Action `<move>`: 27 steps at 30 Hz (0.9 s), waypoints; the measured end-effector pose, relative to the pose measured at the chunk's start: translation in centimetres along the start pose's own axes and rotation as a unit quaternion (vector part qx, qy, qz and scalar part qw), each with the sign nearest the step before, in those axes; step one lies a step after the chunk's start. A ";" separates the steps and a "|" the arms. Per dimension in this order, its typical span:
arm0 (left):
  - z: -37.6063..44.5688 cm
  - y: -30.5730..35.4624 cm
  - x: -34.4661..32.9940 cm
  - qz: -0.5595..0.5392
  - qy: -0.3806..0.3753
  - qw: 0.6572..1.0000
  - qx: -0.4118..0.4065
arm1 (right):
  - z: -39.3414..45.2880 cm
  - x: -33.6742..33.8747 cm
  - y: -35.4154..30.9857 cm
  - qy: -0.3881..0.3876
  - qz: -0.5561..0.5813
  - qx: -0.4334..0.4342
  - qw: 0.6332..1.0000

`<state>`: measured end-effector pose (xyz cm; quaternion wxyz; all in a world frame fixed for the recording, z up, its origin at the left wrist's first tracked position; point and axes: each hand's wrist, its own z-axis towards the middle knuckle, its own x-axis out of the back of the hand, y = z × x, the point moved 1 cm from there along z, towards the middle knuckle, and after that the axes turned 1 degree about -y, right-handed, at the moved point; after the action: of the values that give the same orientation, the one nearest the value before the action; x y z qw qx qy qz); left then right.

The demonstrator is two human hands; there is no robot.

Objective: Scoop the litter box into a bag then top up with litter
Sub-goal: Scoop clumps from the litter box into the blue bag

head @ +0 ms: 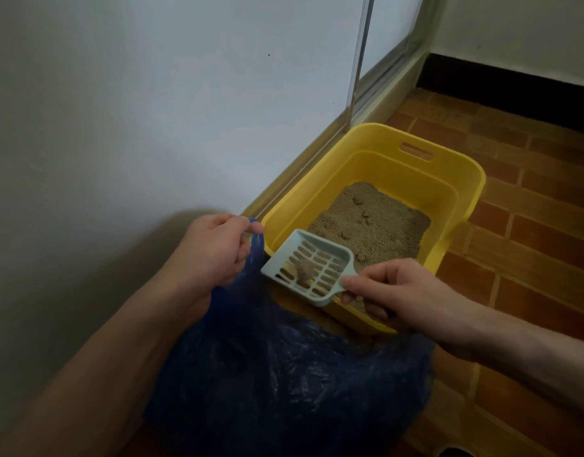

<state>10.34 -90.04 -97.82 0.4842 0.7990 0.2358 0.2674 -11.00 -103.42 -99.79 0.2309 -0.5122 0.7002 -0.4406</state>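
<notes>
A smooth pale wall [135, 110] fills the view from nine to twelve o'clock, meeting a floor of rough reddish-brown brick-pattern tile [531, 225] at three o'clock. At six o'clock sprawls a crinkled, glossy dark-blue plastic bag [284, 384], thin and slightly see-through. Just beyond it, right of centre, sits the yellow litter box [462, 179], a smooth rounded-rectangle plastic tub with a slot handle cut in its far wall, holding grainy tan litter [383, 225] dotted with small lumps. The left hand [211, 252], at nine o'clock of the tub, curls its fingers tight around the bag's handle. The right hand [399, 295], at the tub's near rim, pinches the handle of a pale-blue slotted plastic scoop [312, 265], which carries one greyish clump [303, 270] above the near-left corner.
</notes>
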 end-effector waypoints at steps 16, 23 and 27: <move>-0.6 -0.1 0.8 0.004 -0.021 1.000 -0.014 | 2.0 -5.7 3.8 -0.059 -0.340 0.043 0.938; -0.8 -0.3 0.7 0.015 -0.037 0.999 -0.010 | 3.7 -6.8 4.1 -0.054 -0.495 0.040 0.866; -0.9 -0.6 0.6 0.029 -0.046 0.999 -0.006 | 4.1 -7.5 3.9 -0.071 -0.559 0.057 0.824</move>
<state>10.16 -88.86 -97.86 0.4916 0.8139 0.1883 0.2461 -7.05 -97.77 -106.12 0.0233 -0.8318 0.2497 -0.4952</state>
